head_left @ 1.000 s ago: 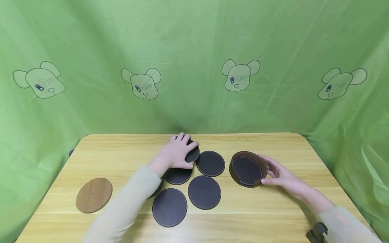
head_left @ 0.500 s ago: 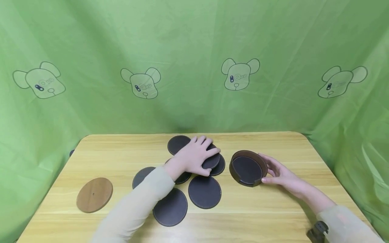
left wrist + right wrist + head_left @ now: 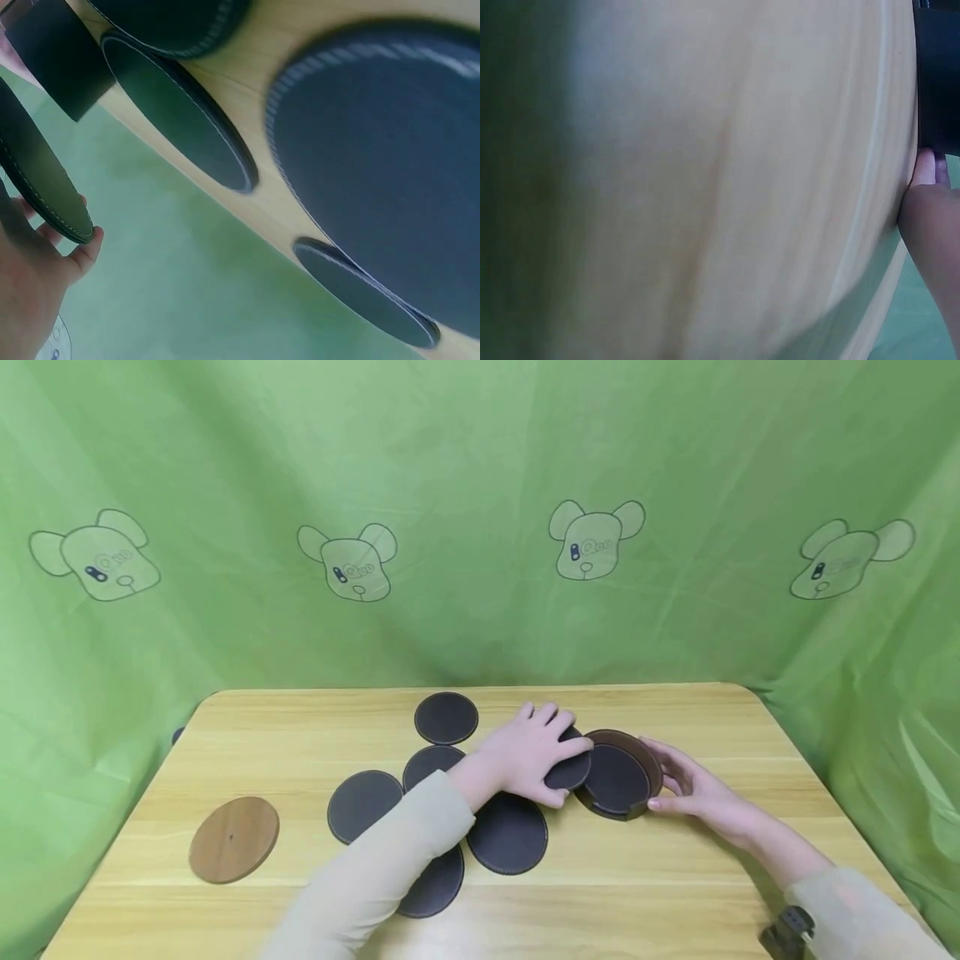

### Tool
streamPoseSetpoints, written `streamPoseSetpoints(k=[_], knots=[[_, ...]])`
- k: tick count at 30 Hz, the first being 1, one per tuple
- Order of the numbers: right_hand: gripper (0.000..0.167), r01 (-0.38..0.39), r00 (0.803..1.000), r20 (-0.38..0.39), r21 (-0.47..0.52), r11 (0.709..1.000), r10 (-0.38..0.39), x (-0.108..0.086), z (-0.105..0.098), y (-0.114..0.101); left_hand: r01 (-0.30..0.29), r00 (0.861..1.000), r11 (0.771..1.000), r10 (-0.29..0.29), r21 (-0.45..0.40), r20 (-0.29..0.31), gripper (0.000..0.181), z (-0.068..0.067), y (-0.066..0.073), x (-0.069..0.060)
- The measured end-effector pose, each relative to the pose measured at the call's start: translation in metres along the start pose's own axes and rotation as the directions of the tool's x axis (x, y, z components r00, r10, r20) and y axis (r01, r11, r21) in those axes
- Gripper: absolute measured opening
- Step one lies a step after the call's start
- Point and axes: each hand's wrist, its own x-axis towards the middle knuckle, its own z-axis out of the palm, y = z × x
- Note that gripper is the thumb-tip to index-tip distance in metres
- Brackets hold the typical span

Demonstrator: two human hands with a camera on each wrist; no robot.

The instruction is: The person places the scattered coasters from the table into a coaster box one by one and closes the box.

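Note:
My left hand (image 3: 528,756) grips a round dark coaster (image 3: 572,768) by its edges, fingers spread over it from above. This coaster overlaps the left rim of a brown round coaster holder (image 3: 656,770) in the head view. Inside the holder lies another dark coaster (image 3: 618,777). In the left wrist view the held coaster (image 3: 41,169) is tilted, raised off the table. My right hand (image 3: 693,793) holds the holder's right wall, thumb near the front opening and fingers behind. The right wrist view shows part of the holder's dark wall (image 3: 939,79) by the hand.
Several loose dark coasters lie left of the holder, among them a far one (image 3: 446,718), a left one (image 3: 363,806) and a near one (image 3: 510,835). A brown wooden disc (image 3: 234,840) lies at far left. A green curtain (image 3: 480,527) hangs behind the table.
My left hand has carried the coaster rightward from the far middle of the table to the holder's left rim. The right hand and the holder have stayed in place.

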Motion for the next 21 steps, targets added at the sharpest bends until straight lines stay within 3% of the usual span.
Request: streamPoseSetpoints(k=[7,21], knots=[[0.089,0.0,1.0,-0.001,-0.007,1.0,0.0,-0.001,-0.001,0.001,-0.017,1.0,1.0,0.017,0.017,0.013,0.081,0.002,0.015,0.019],[0.088,0.005,1.0,0.006,-0.005,1.0,-0.005,0.0,0.0,-0.001,0.037,0.997,0.999,-0.037,0.005,0.066,0.082,0.014,0.037,0.053]])
